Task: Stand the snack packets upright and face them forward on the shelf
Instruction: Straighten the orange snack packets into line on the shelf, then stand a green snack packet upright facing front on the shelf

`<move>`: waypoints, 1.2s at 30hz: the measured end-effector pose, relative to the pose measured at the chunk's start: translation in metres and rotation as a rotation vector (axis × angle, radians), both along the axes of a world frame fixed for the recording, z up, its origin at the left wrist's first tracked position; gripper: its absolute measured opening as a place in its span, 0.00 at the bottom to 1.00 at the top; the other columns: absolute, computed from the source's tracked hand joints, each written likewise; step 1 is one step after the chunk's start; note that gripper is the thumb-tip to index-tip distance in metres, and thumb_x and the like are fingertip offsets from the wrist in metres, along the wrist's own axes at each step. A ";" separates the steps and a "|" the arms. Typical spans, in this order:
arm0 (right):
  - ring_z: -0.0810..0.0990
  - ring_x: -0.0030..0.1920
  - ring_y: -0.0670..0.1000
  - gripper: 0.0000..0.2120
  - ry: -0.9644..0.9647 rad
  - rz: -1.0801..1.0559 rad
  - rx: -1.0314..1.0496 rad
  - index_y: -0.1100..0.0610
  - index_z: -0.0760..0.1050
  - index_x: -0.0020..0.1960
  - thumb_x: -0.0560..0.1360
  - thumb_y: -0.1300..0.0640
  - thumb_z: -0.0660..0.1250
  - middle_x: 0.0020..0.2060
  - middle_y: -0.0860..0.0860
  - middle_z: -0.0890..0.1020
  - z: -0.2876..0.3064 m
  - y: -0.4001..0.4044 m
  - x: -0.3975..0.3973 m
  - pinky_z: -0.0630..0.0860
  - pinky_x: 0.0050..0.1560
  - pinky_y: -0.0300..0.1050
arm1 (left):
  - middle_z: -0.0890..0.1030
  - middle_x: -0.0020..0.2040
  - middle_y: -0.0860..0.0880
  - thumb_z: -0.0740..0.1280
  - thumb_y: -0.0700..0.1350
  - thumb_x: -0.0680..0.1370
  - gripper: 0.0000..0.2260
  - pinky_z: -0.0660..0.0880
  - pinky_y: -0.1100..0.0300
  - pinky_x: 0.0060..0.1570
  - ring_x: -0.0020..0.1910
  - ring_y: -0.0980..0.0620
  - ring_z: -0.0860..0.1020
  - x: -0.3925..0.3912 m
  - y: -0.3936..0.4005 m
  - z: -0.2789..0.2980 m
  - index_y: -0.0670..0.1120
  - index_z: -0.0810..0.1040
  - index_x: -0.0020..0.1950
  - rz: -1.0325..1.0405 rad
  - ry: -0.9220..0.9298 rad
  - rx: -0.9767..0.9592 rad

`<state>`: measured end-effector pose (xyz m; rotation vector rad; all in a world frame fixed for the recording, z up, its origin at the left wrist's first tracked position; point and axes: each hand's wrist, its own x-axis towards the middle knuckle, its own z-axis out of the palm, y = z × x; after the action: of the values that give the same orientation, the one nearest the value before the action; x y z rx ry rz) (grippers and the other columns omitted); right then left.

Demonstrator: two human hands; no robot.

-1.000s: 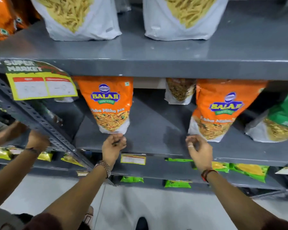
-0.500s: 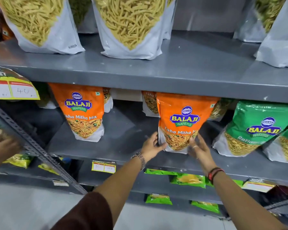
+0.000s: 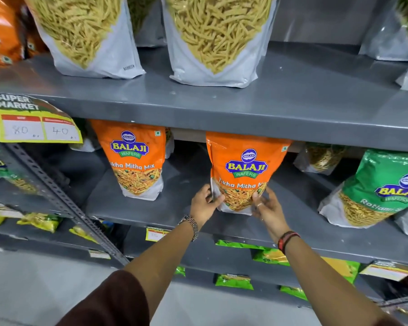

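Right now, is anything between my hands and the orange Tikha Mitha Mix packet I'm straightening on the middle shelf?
Nothing visible. The left hand and right hand already touch the lower sides of the orange Tikha Mitha Mix packet, which stands upright, label forward, on the middle shelf.

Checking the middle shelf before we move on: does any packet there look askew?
Yes. The green packet at the right leans left, its label slanted, not squared forward. Both orange packets stand upright, facing forward; the hands hold the right one.
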<state>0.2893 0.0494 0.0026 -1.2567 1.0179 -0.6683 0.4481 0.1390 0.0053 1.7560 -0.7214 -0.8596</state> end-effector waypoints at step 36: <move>0.72 0.48 0.54 0.08 0.043 -0.566 -0.013 0.61 0.70 0.57 0.78 0.62 0.60 0.46 0.55 0.75 -0.033 -0.036 -0.176 0.72 0.48 0.49 | 0.74 0.50 0.43 0.59 0.37 0.78 0.13 0.70 0.52 0.56 0.51 0.44 0.74 -0.115 -0.014 -0.042 0.36 0.70 0.62 0.735 0.066 -0.151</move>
<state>0.1136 0.0135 -0.0307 -0.9938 1.4241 -1.0823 0.3329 0.1250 -0.0362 1.6628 -0.0604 -0.3424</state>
